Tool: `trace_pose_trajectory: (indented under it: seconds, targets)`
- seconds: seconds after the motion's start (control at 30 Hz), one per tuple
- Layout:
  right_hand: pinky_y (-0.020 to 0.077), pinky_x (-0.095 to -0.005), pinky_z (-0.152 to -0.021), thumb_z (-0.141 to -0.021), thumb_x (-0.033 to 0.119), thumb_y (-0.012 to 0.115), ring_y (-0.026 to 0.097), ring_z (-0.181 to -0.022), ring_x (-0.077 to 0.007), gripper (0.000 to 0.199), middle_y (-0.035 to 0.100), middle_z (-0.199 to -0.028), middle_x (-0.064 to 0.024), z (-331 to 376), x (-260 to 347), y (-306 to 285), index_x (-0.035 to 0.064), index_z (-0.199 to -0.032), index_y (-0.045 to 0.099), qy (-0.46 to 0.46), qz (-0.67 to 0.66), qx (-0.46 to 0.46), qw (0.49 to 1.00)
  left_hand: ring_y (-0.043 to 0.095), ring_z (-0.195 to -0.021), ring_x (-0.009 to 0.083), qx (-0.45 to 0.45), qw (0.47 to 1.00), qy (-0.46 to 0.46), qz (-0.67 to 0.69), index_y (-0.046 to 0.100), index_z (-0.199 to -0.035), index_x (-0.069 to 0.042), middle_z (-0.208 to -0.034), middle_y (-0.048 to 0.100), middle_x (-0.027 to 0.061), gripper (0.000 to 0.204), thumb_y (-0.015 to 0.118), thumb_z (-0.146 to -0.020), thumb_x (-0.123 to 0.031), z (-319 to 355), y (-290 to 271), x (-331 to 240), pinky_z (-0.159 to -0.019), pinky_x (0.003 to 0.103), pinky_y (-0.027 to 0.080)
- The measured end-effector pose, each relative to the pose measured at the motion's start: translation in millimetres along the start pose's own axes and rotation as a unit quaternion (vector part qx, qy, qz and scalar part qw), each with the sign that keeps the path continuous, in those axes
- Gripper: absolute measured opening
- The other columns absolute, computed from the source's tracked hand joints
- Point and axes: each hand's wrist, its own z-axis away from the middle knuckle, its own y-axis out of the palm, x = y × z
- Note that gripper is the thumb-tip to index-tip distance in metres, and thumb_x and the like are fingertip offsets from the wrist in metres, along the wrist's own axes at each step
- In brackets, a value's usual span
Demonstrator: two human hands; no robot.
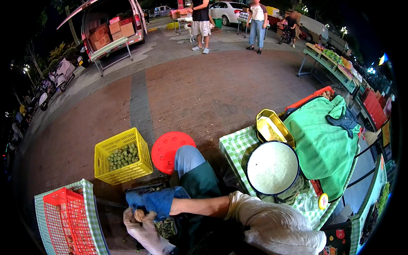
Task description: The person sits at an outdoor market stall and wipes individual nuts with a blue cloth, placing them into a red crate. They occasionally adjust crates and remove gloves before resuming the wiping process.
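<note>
My right hand (151,201) wears a blue glove, and its bare forearm reaches left from a white sleeve cover (272,221). Its fingers curl around a small brown round fruit (138,215). Just below, touching the fruit, is my left hand (144,233) in a whitish glove; its grip is unclear. Both hands hover over a dark container of small green fruit (165,227) near the ground. My knee in jeans (187,156) and a green apron (200,182) sit behind the hands.
A yellow crate (140,168) of green fruit and a red stool (170,146) stand on the brick paving. A red crate (68,216) rests at left. On the checkered table at right are a white basin (272,168), a yellow tray (274,126) and a green cloth (323,142). Two people stand far off.
</note>
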Motion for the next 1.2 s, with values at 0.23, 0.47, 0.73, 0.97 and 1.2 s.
trace_pose_trajectory:
  seconds: [0.23, 0.47, 0.73, 0.97, 1.2]
  targets:
    - [0.0413, -0.0264, -0.070, -0.090, 0.023, 0.053, 0.051, -0.076, -0.0104, 0.018, 0.058, -0.081, -0.0006, 1, -9, 22, 0.0082, -0.085, 0.062, 0.117, -0.028, -0.174, 0.977, 0.057, -0.071, 0.0125, 0.050, 0.967, 0.057, -0.242, 0.051, -0.115, 0.007, -0.084, 0.061, 0.0072, 0.044, 0.058, -0.072, 0.018, 0, -6, -3, -0.066, 0.026, 0.050]
    - [0.0406, -0.0261, -0.064, -0.089, 0.023, 0.052, 0.051, -0.069, -0.0106, 0.021, 0.057, -0.073, -0.0003, 0, -31, 21, 0.0072, -0.080, 0.062, 0.070, 0.001, -0.253, 0.965, 0.062, -0.073, 0.0186, 0.038, 0.919, 0.134, -0.370, 0.050, -0.121, 0.005, -0.086, 0.065, 0.0149, 0.050, 0.056, -0.073, 0.018, 12, -1, -6, -0.068, 0.030, 0.051]
    - [0.0384, -0.0266, -0.051, -0.091, 0.023, 0.047, 0.050, -0.055, -0.0126, 0.026, 0.053, -0.063, -0.0014, -8, -24, 15, 0.0080, -0.075, 0.059, 0.126, -0.147, -0.208, 0.959, 0.054, -0.075, 0.0137, -0.045, 0.980, 0.100, -0.164, 0.054, -0.107, 0.008, -0.093, 0.058, 0.0076, 0.022, 0.048, -0.087, 0.012, 13, -3, 10, -0.064, 0.029, 0.049]
    - [0.0427, -0.0290, -0.058, -0.090, 0.017, 0.050, 0.055, -0.065, -0.0167, 0.019, 0.059, -0.073, -0.0074, -7, 2, 36, 0.0036, -0.091, 0.063, 0.012, 0.222, -0.129, 0.966, 0.051, -0.060, 0.0270, -0.052, 0.915, 0.260, -0.304, 0.061, -0.114, -0.002, -0.068, 0.054, 0.0138, 0.038, 0.057, -0.078, 0.007, 5, -18, 7, -0.055, 0.034, 0.042]
    - [0.0480, -0.0390, -0.059, -0.086, 0.020, 0.050, 0.061, -0.068, -0.0290, 0.019, 0.060, -0.073, -0.0161, -10, -16, 14, 0.0039, -0.083, 0.061, -0.007, 0.580, -0.075, 0.811, 0.048, -0.062, 0.0192, -0.005, 0.895, 0.201, -0.398, 0.062, -0.115, -0.002, -0.070, 0.046, 0.0092, 0.036, 0.060, -0.082, 0.010, 1, -10, -9, -0.055, 0.030, 0.038]
